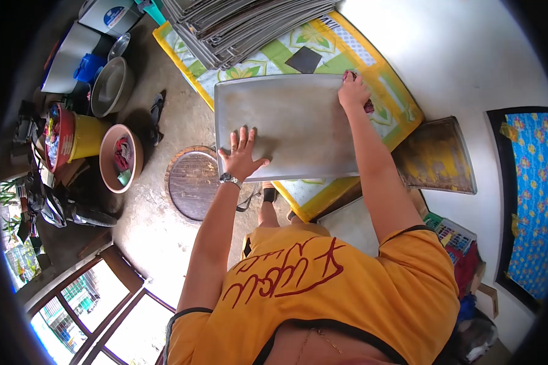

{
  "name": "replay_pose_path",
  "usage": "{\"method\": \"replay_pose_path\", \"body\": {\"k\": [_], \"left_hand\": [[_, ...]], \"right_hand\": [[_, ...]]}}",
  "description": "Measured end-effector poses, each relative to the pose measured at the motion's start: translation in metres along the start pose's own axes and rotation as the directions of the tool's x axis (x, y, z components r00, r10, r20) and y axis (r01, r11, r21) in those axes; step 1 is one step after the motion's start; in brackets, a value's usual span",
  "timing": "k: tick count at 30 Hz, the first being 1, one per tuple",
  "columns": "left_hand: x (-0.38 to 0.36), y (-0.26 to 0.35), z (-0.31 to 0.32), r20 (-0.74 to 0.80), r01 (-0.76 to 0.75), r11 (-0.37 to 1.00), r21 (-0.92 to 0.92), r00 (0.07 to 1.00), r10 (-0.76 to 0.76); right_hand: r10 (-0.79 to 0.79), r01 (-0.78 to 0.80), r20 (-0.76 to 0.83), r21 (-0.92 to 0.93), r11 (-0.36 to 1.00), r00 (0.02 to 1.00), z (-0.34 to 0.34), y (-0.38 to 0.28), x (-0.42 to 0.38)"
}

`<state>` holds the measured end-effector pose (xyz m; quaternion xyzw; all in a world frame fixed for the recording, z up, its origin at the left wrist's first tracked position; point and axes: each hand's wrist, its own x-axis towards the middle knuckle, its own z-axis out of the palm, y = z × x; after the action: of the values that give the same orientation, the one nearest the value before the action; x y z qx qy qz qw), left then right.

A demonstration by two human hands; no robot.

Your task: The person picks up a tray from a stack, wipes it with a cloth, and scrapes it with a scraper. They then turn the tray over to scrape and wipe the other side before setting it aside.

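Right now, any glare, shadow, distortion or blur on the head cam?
Head view: strong wide-angle bowing, black vignetted corners; daylight blows out the brown-framed glass window at lower left; head view: soft sheen on the grey rectangular metal tray, a faint dark patch beside the bare left hand, shadow or reflection unclear; head view: no obvious motion blur on it or the bare right hand.

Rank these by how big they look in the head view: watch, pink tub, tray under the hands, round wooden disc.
1. Tray
2. Disc
3. Tub
4. Watch

The disc and tub seem farther from the camera, so true sizes may compare differently.
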<state>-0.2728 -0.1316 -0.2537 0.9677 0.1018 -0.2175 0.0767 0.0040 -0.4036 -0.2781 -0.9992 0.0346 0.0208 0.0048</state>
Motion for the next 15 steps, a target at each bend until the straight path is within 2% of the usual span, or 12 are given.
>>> {"method": "replay_pose_path", "body": {"k": [4, 6, 10, 12, 14, 15], "left_hand": [[0.002, 0.001, -0.005, 0.018, 0.023, 0.999, 0.037, 1.000, -0.024], [0.000, 0.004, -0.006, 0.035, 0.027, 0.999, 0.036, 0.999, -0.028], [-0.001, 0.004, -0.006, 0.035, 0.029, 0.999, 0.016, 0.999, -0.029], [0.001, 0.004, -0.006, 0.040, 0.032, 0.999, 0.034, 0.999, -0.033], [0.001, 0.003, -0.004, 0.031, 0.026, 0.999, 0.027, 0.999, -0.027], [0.000, 0.004, -0.004, 0.025, 0.025, 0.999, 0.024, 0.999, -0.025]], "right_hand": [[-0.145, 0.140, -0.076, -0.063, 0.988, 0.986, 0.003, 0.011, -0.017], [-0.179, 0.165, -0.125, -0.116, 0.979, 0.976, 0.004, 0.018, -0.062], [-0.342, 0.328, -0.178, -0.104, 0.939, 0.923, -0.004, 0.024, -0.173], [-0.392, 0.392, -0.145, -0.031, 0.920, 0.909, -0.006, 0.015, -0.226], [-0.530, 0.530, -0.038, -0.013, 0.848, 0.847, -0.004, 0.002, -0.274], [-0.620, 0.627, -0.096, 0.101, 0.772, 0.779, -0.009, -0.003, -0.297]]}}
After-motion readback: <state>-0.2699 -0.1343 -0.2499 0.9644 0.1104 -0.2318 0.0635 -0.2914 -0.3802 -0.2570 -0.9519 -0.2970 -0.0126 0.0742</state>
